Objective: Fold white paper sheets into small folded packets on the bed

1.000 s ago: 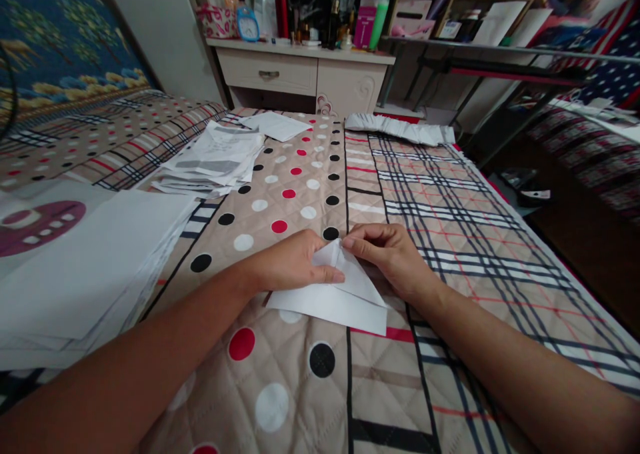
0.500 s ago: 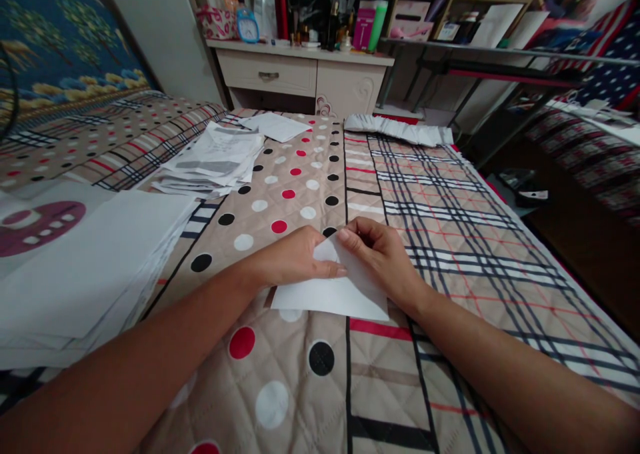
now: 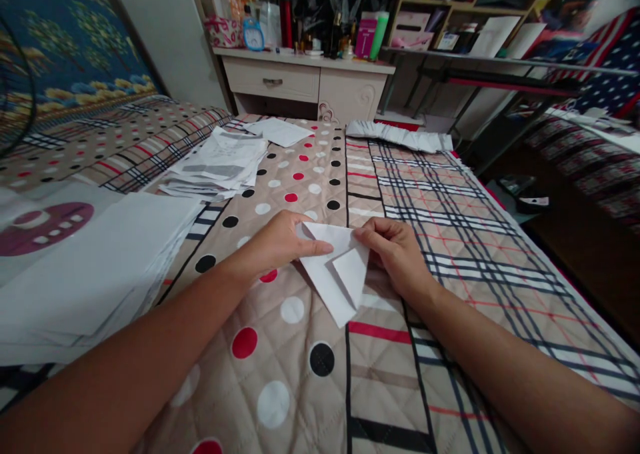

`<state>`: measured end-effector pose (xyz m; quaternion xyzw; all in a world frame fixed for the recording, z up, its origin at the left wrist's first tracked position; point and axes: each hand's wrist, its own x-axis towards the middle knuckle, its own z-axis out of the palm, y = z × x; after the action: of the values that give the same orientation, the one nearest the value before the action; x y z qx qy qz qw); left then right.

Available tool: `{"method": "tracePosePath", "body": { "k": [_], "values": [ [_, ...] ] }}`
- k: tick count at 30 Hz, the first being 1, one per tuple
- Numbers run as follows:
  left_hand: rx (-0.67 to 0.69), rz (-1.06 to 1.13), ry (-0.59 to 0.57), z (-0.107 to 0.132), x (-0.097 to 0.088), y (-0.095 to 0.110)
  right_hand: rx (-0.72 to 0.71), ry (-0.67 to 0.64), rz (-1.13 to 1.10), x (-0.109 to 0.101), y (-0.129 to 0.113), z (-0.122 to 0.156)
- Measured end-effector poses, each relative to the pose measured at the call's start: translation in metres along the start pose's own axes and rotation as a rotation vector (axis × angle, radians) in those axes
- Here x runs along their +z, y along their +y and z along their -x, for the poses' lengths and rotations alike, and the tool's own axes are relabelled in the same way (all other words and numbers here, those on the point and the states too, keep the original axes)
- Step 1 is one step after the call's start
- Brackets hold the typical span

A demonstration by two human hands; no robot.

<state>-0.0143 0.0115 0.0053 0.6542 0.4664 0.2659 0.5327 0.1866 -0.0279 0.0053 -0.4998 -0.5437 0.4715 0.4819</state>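
Observation:
A folded sheet of white paper (image 3: pixel 320 275) is held between my two hands, a little above the patterned bedspread. My left hand (image 3: pixel 283 244) pinches its left side, thumb lying on top and the other fingers underneath, mostly hidden. On the other side, my right hand (image 3: pixel 393 251) grips the upper right corner between thumb and bent fingers. A smaller folded flap shows on the paper's right part, and one corner points down toward me.
To the left lies a stack of white sheets (image 3: pixel 115 254), with a pile of printed papers (image 3: pixel 220 164) beyond it. One more paper (image 3: pixel 283 132) and a row of folded white paper (image 3: pixel 400 136) lie at the bedspread's (image 3: pixel 280 354) far end. A dresser (image 3: pixel 295 84) stands behind.
The paper has turned in my hands, its lower edge becoming a corner that points down, and a folded flap now shows. Both hands have moved slightly apart.

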Motion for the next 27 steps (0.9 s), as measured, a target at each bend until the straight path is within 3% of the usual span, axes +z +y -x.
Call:
{"method": "tracePosePath", "body": {
  "k": [4,7,9,10,12,15,19,21,22,25,27],
  "values": [
    [0.164,-0.03,0.238,-0.007,-0.016,-0.005,0.138,-0.19,0.228,-0.003,-0.005,0.0],
    [0.352,-0.257,0.555,-0.004,-0.017,-0.002,0.148,-0.078,0.433,-0.004,-0.005,0.004],
    [0.484,-0.452,0.644,0.003,-0.009,0.002,0.124,0.011,0.512,-0.005,-0.002,0.006],
    [0.538,-0.521,0.609,0.007,-0.003,0.003,0.111,0.033,0.533,-0.006,-0.001,0.006],
    [0.611,-0.627,0.4,0.015,0.011,0.005,0.111,0.031,0.562,-0.007,-0.001,0.007],
    [0.623,-0.791,0.141,0.021,0.025,0.002,0.227,-0.07,0.54,-0.01,-0.007,0.009],
    [0.595,-0.855,0.115,0.016,0.021,-0.006,0.476,-0.425,0.479,-0.018,-0.025,0.013],
    [0.607,-0.822,0.105,0.012,0.016,-0.009,0.435,-0.505,0.565,-0.026,-0.031,0.011],
    [0.621,-0.802,0.095,0.011,0.015,-0.011,0.36,-0.47,0.621,-0.031,-0.032,0.008],
    [0.653,-0.76,0.069,0.01,0.017,-0.013,0.04,-0.147,0.717,-0.041,-0.026,-0.003],
    [0.645,-0.739,0.059,0.01,0.02,-0.013,-0.156,-0.013,0.707,-0.043,-0.017,-0.008]
  ]
}}
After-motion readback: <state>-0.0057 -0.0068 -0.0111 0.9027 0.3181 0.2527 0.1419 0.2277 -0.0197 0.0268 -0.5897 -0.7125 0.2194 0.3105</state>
